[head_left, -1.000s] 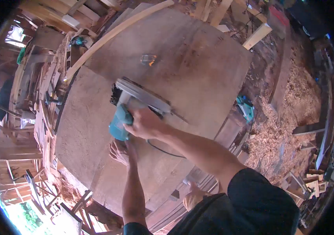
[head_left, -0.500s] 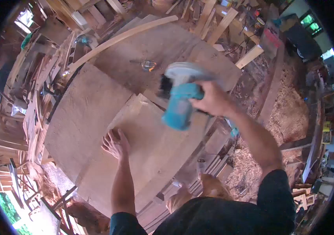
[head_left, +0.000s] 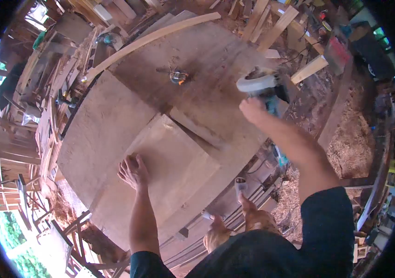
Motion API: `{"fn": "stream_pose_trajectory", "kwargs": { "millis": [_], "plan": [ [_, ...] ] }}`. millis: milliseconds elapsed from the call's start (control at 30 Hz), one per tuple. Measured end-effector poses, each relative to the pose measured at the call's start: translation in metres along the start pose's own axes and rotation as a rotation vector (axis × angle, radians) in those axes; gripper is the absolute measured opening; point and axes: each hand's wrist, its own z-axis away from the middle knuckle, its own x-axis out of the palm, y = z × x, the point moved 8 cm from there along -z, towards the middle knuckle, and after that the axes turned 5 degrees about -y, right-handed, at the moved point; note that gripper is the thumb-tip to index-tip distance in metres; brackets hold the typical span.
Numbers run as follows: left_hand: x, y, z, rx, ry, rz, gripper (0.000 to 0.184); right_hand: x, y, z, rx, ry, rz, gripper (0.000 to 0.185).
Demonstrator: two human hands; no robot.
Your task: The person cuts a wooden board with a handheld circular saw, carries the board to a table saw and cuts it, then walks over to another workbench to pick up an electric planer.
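Note:
My left hand (head_left: pixel 133 172) lies with its fingers apart on the left edge of a rectangular wooden board (head_left: pixel 179 153). That board rests on a broad wooden panel (head_left: pixel 97 116). Over the right side of the work surface, my right hand (head_left: pixel 254 110) is closed around a teal circular saw (head_left: pixel 258 84) with a pale guard. The saw is blurred by motion, and my hand and forearm hide part of its body. A narrow wooden strip (head_left: pixel 195 123) lies along the board's far edge, with a dark gap between them.
A small black-and-orange tool (head_left: pixel 178 77) sits farther back on the surface. Behind it runs a long curved wooden strip (head_left: pixel 151 39). Timber offcuts (head_left: pixel 309 69) crowd the far right, and wood shavings (head_left: pixel 348 146) cover the floor. My feet are below the near edge.
The circular saw has moved in my right hand from above the board to the far right, turning as it goes. My left hand stays on the board.

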Motion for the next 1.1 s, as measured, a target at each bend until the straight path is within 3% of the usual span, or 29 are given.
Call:
{"fn": "stream_pose_trajectory", "kwargs": {
  "millis": [100,267,367,433,533,633,733,800,933,1033,1100],
  "plan": [
    [-0.001,0.002,0.0,0.024,0.079,0.002,0.048,0.016,-0.044,-0.017,-0.022,0.068,0.112,0.017],
    [0.004,-0.003,0.001,0.071,0.136,-0.03,0.045,0.029,-0.089,-0.02,-0.204,-0.231,0.261,0.024],
    [0.004,-0.003,-0.001,0.064,0.138,-0.037,0.043,0.027,-0.101,0.014,-0.21,0.224,0.401,0.034],
    [0.003,-0.001,-0.002,0.055,0.123,-0.041,0.041,0.027,-0.112,0.044,-0.304,0.427,-0.172,0.051],
    [-0.001,0.005,0.0,0.043,0.101,-0.034,0.039,0.046,-0.125,0.063,-0.16,0.318,-0.592,0.064],
    [0.0,0.002,0.0,0.065,0.125,-0.015,0.038,0.069,-0.127,0.054,-0.111,0.295,-0.748,0.072],
    [0.005,-0.004,0.001,0.056,0.119,-0.002,0.041,0.084,-0.117,0.085,0.003,0.327,-0.935,0.068],
    [0.003,-0.004,0.004,0.04,0.13,0.016,0.043,0.097,-0.101,0.134,0.0,0.236,-1.086,0.059],
    [0.006,-0.005,0.034,-0.005,0.234,0.07,0.051,0.182,-0.052,0.267,0.038,0.341,-1.25,0.055],
    [0.027,0.035,0.154,-0.041,0.164,0.336,0.05,0.253,-0.015,0.364,0.082,0.38,-1.221,0.058],
    [0.061,0.057,0.26,-0.126,0.234,0.91,0.045,0.286,0.005,0.417,0.137,0.344,-1.033,0.057]
  ]
}}
